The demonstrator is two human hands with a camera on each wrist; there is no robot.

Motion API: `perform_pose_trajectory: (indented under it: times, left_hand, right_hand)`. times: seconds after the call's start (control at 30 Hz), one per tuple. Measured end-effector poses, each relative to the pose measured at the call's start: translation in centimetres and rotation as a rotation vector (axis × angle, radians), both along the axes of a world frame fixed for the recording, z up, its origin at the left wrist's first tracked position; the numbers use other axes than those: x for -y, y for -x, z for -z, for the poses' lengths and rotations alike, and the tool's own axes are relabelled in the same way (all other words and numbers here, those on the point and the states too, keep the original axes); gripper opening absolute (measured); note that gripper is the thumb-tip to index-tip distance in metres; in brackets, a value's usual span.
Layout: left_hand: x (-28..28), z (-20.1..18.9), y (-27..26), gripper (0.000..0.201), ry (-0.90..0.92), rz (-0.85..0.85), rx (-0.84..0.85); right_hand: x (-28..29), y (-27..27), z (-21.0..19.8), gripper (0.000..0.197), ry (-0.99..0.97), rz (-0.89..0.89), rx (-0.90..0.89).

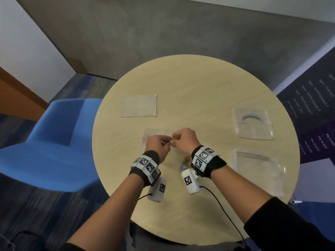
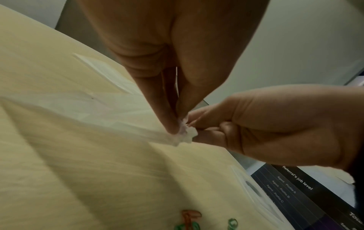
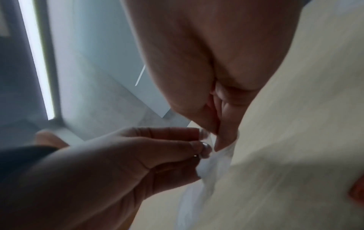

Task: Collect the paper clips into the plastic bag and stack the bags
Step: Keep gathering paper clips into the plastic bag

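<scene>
A small clear plastic bag (image 1: 154,133) lies near the middle of the round table (image 1: 199,91). My left hand (image 1: 168,143) and right hand (image 1: 175,142) meet over its right end, and each pinches the bag's edge between thumb and fingertips. In the left wrist view the crumpled edge of the bag (image 2: 186,134) sits between the left fingertips (image 2: 171,124) and the right hand (image 2: 265,127). The right wrist view shows the same bag (image 3: 212,168) pinched from both sides. A small heap of coloured paper clips (image 1: 184,163) lies on the table just below my right wrist, loose and untouched.
Three other clear bags lie flat on the table: one at the far left (image 1: 138,105), one at the right with a ring-shaped item inside (image 1: 252,122), one at the near right edge (image 1: 257,167). A blue chair (image 1: 54,142) stands left of the table.
</scene>
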State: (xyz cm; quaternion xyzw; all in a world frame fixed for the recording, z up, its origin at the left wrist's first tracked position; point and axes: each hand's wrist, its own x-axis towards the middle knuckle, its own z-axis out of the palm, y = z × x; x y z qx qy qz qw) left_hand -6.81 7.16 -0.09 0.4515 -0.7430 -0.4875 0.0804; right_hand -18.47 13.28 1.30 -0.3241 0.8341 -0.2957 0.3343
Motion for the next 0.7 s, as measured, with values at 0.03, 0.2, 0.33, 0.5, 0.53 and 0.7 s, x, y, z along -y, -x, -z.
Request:
perform_pose_trajectory:
  times: [0.03, 0.2, 0.33, 0.5, 0.53, 0.7]
  left_hand:
    - [0.0, 0.0, 0.0, 0.026, -0.004, -0.005, 0.002]
    - [0.4, 0.2, 0.0, 0.025, -0.034, -0.029, 0.010]
    - [1.0, 0.5, -0.3, 0.025, -0.057, -0.051, 0.021]
    - [1.6, 0.6, -0.5, 0.025, -0.055, -0.059, 0.019]
    - [1.6, 0.6, -0.4, 0.025, -0.058, -0.061, 0.020]
    - [1.7, 0.7, -0.4, 0.023, -0.059, -0.056, 0.038]
  right_hand:
    - [-0.1, 0.0, -0.3, 0.022, 0.002, -0.031, -0.042]
    - [-1.2, 0.8, -1.2, 0.019, 0.112, -0.073, -0.048]
    - [-4.1, 3.8, -0.1, 0.022, 0.059, -0.016, -0.250]
    - [-8.1, 3.4, 1.9, 0.061, -0.635, -0.118, -0.223]
    - [-8.4, 2.6, 2.2, 0.065, -0.677, -0.117, -0.212]
    - [-8.7, -1.1, 3.7, 0.076, -0.579, -0.167, -0.289]
